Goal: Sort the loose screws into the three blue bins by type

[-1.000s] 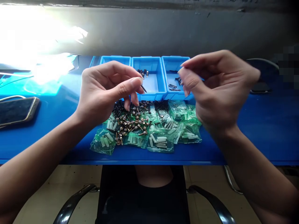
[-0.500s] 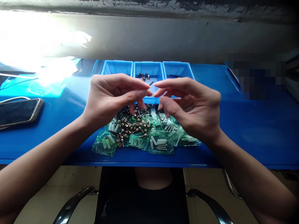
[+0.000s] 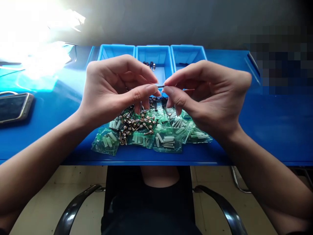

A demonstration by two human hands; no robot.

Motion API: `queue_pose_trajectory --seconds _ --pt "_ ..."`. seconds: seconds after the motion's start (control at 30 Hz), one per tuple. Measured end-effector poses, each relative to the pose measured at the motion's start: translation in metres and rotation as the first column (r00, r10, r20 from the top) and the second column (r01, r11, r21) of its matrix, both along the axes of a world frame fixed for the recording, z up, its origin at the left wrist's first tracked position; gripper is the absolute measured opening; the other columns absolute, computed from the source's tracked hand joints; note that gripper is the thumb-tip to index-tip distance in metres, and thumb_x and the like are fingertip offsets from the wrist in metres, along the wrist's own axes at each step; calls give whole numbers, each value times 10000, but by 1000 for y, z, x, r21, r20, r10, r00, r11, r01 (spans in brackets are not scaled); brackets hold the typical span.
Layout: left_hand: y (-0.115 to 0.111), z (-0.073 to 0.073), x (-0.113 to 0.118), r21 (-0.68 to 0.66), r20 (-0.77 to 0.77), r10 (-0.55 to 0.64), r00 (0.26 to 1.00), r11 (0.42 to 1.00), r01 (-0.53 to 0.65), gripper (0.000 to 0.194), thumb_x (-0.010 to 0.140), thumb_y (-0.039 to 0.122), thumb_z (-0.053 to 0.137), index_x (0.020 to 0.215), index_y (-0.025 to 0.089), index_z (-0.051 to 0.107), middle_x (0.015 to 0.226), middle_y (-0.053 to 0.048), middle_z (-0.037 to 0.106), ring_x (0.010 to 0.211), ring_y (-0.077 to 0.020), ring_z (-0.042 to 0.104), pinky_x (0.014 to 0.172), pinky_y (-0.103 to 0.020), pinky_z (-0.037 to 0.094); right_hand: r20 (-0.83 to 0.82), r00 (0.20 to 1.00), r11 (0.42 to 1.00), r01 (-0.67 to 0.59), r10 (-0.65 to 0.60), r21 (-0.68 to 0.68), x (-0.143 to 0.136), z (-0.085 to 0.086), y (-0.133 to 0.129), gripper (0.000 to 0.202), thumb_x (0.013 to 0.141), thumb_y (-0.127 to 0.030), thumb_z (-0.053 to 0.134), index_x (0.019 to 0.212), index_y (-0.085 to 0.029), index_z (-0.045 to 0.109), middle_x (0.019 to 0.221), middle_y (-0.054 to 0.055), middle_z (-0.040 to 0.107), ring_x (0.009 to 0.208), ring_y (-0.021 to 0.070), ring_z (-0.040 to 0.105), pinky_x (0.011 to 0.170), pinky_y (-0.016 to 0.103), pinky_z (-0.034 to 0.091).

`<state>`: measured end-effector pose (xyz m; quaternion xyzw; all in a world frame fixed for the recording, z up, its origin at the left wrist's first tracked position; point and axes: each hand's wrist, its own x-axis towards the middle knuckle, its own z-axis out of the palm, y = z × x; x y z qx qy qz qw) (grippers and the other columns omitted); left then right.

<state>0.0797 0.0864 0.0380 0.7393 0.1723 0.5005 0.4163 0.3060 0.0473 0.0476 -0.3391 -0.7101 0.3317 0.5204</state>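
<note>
Between my two hands a thin dark screw (image 3: pixel 160 86) lies roughly level, its ends hidden by fingertips. The thumb and forefinger of my left hand (image 3: pixel 119 85) pinch one end. My right hand (image 3: pixel 207 93) pinches the other end in the same way. Under the hands a heap of loose hex-head screws (image 3: pixel 133 122) is spread on the blue table. Green clear packets (image 3: pixel 168 142) with pale wall plugs and screws lie around the heap. Dark screws (image 3: pixel 155 104) show just below my fingers.
Three blue bins stand in a row behind my hands: a left bin (image 3: pixel 117 45), a middle bin (image 3: pixel 153 49) with a few screws (image 3: pixel 150 65), and a right bin (image 3: pixel 188 47) with dark pieces. A phone (image 3: pixel 16 107) lies at the left on the blue table (image 3: pixel 269 130).
My right hand has closed its thumb and forefinger on the free end of the screw, which has turned level. The camera view has tilted down, with bins and table higher in the picture.
</note>
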Motion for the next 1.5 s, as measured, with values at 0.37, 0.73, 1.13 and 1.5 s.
queue_pose_trajectory --seconds 0.37,0.73,1.13,1.5 --pt "-9 2 3 20 -95 175 980 985 -174 298 827 410 996 1035 242 864 832 1 813 601 -123 740 507 -231 645 -42 999 999 -24 23 -26 -2 1 -2 229 881 -68 858 970 -277 825 941 -9 804 769 197 775 629 385 689" --pt "-10 6 -3 58 -81 228 970 973 -224 200 850 378 984 1011 352 870 853 5 782 650 -148 735 546 -326 655 -6 999 998 36 -36 50 -2 0 -2 114 958 -186 833 977 -297 819 970 -13 807 814 185 773 681 344 700" --pt "1 -4 -11 190 -44 389 920 908 -374 103 1069 281 746 1155 264 799 947 50 773 762 -84 714 612 -282 604 -110 952 954 293 -284 70 6 11 9 83 960 -175 836 926 -249 817 892 31 772 739 199 739 588 357 587" --pt "35 -15 -32 768 -246 685 686 570 -294 193 1021 273 700 1189 287 793 1159 18 825 1088 -221 772 893 -414 631 408 911 883 -145 -57 446 17 -8 22 142 1005 -217 768 1132 -250 824 1018 48 801 857 193 728 742 376 616"
